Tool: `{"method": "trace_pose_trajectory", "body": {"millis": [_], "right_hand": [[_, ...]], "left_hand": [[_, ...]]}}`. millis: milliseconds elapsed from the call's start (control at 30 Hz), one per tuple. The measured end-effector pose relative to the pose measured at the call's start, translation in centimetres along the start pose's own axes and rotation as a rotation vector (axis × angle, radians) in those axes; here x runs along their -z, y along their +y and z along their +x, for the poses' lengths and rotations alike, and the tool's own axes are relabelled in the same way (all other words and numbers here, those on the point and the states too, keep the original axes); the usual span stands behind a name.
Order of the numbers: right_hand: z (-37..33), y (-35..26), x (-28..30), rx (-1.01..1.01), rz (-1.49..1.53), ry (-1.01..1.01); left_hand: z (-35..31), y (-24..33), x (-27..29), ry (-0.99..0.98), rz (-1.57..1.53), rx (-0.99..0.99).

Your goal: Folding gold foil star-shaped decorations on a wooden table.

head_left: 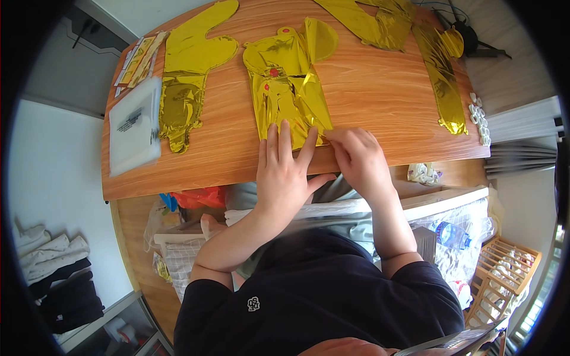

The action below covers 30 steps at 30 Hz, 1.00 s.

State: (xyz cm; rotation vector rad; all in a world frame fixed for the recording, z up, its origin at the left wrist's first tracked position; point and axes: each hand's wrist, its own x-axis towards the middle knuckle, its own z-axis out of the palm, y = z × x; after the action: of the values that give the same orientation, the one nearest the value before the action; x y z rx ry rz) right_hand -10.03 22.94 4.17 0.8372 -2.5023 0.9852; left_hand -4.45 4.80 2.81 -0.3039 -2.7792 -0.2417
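Note:
A flat gold foil balloon [291, 98] with several red spots lies in the middle of the wooden table [368, 95], its near end at the front edge. On that near end rests my left hand [284, 157], fingers spread and laid flat. My right hand [358, 155] has thumb and fingertips pinched together at the balloon's lower right corner, apparently on the foil edge. To the left lies another gold foil balloon [199, 50], uninflated and partly creased. Further gold foil pieces are at the far right, one foil balloon [380, 24] at the back and one foil strip [442, 77] along the right side.
A stack of clear plastic bags [136, 127] and some paper packets [139, 59] sit at the table's left end. Small white rings [480, 121] line the right edge. Behind them is a black device [466, 38] with a cord. A water bottle [452, 235] lies beside me.

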Motion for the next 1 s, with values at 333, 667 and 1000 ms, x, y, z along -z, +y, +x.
{"method": "trace_pose_trajectory", "body": {"millis": [333,667,1000], "right_hand": [[-0.4,0.1,-0.4,-0.072,-0.108,0.11],[-0.3,-0.3,-0.5,0.019,-0.222,0.139],[-0.8,1.1,1.0,0.025,-0.05,-0.016]], "left_hand": [[0.0,-0.2,0.0,0.01,-0.003,-0.006],[0.1,0.0,0.1,-0.042,-0.011,0.015],[-0.1,-0.2,-0.1,-0.029,-0.003,0.003]]}}
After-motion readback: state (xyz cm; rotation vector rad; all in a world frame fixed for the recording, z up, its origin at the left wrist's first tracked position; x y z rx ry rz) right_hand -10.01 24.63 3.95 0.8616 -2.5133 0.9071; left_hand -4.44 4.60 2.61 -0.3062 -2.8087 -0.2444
